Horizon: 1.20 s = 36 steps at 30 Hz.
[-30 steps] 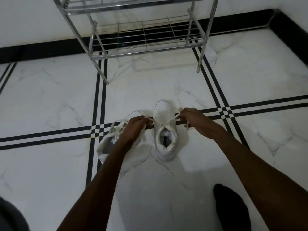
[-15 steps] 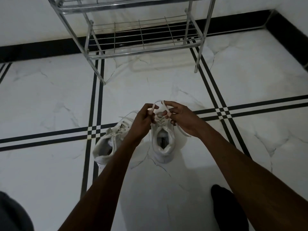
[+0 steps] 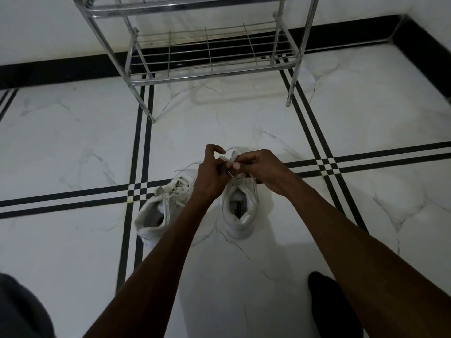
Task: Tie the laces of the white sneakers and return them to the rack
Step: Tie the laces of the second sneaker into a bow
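Note:
Two white sneakers stand on the marble floor, toes pointing away from me. The right sneaker (image 3: 240, 211) is upright; the left sneaker (image 3: 161, 208) leans to the left with loose laces across its tongue. Above the right sneaker's tongue, my left hand (image 3: 211, 175) and my right hand (image 3: 257, 167) meet, each pinching part of its white lace (image 3: 230, 156), which forms a loop between the fingertips. The steel shoe rack (image 3: 210, 69) stands beyond the shoes, and its lower shelf holds nothing.
White marble floor (image 3: 73, 142) with black inlay stripes crossing under the shoes. A black skirting runs along the wall behind the rack. A dark foot (image 3: 327, 301) rests at the lower right; dark fabric shows at the lower left corner.
My hands were spread apart pulling the lace ends sideways; they have come together above the right sneaker's tongue and now hold a loop of lace. The view has shifted slightly.

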Motion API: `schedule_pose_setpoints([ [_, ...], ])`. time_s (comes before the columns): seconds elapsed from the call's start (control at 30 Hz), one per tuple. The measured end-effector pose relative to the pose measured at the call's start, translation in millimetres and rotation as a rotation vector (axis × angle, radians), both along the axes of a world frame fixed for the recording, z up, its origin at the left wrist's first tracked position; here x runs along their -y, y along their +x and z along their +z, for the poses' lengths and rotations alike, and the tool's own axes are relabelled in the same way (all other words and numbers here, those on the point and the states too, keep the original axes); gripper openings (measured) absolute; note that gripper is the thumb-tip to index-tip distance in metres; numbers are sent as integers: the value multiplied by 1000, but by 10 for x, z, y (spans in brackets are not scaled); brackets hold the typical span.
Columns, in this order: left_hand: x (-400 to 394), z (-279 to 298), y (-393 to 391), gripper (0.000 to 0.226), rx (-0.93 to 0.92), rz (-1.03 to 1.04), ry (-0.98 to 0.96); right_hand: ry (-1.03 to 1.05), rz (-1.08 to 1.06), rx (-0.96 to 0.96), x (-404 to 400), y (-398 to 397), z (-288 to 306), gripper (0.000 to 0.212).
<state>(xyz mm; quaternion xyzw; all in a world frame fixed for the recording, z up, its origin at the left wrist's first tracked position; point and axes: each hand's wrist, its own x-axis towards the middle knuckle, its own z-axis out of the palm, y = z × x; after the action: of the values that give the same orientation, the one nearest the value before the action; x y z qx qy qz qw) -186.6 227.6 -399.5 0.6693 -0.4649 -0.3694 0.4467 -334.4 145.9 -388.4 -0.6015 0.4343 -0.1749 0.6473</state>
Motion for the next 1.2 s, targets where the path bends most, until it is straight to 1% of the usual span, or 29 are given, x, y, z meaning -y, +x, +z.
schedule_pose_setpoints([
  [0.07, 5, -9, 2, 39, 27, -10, 8, -18, -15, 15, -25, 9, 20, 25],
  [0.13, 10, -45, -7, 45, 36, -13, 24, -23, -142, 20, -64, 54, 6, 26],
  [0.2, 6, -73, -13, 50, 16, -3, 48, 103, -277, 77, -85, 92, -47, 21],
  [0.23, 8, -99, -2, 52, -6, 12, 74, 145, -293, 101, -91, 98, -66, 20],
  [0.27, 7, -125, 27, 52, -39, 34, 103, 138, -268, 98, -82, 94, -85, 20],
  [0.37, 6, -142, 106, 56, -148, 84, 175, -12, -59, 31, -15, 5, -41, 21],
  [0.43, 5, -128, 118, 53, -192, 91, 184, -220, 91, -165, 65, -54, 20, 20],
  [0.5, 15, -99, 98, 45, -202, 94, 187, -502, 170, -380, 127, -53, 24, 16],
  [0.53, 21, -92, 80, 41, -216, 93, 185, -609, 158, -419, 132, -42, 19, 14],
  [0.6, 21, -70, 49, 36, -246, 94, 195, -708, 52, -378, 89, 0, -39, 11],
  [0.67, 18, -57, 47, 39, -286, 65, 195, -685, -96, -306, 6, 54, -86, 8],
  [0.73, 18, -61, 64, 48, -292, -3, 187, -579, -200, -242, -48, 100, -100, 7],
  [0.8, 36, -89, 89, 52, -224, -40, 194, -455, -233, -187, -50, 112, -85, 8],
  [0.83, 54, -96, 94, 49, -161, -41, 188, -390, -242, -164, -36, 99, -76, 10],
  [0.93, 78, -59, 79, 26, 65, 16, 138, -190, -247, -121, -9, -5, -36, 20],
  [1.03, -11, -30, 143, 22, 358, 8, 61, 18, -279, -101, 18, -236, -50, 25],
  [1.13, -213, -147, 321, 20, 653, -7, 68, 205, -393, -161, 2, -589, -159, 23],
  [1.2, -343, -250, 372, 23, 785, 1, 130, 243, -410, -237, -63, -723, -271, 10],
])
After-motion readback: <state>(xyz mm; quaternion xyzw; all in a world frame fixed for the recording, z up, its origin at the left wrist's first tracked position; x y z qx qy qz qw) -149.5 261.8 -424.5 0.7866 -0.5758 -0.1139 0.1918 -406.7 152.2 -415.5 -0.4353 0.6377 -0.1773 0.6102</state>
